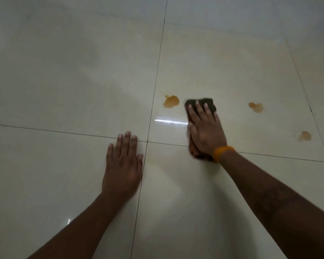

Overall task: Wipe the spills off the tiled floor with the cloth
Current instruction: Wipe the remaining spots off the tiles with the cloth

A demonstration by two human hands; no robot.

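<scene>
The dark cloth (200, 105) was pressed flat under the right hand (206, 131), fingers straight; the left hand (123, 165) was spread on the tiled floor (64, 81). An orange spill (171, 101) lay just left of the fingertips. Soft and limp, the cloth was judged best pinned by the palm.

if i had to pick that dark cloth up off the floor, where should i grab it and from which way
Take the cloth by its far end, coming from above and ahead of the right hand. That dark end is the only part sticking out past the fingers; the rest lies flat under the palm, pressed to the tiled floor. It looks soft, so a pinch should gather it.
</scene>
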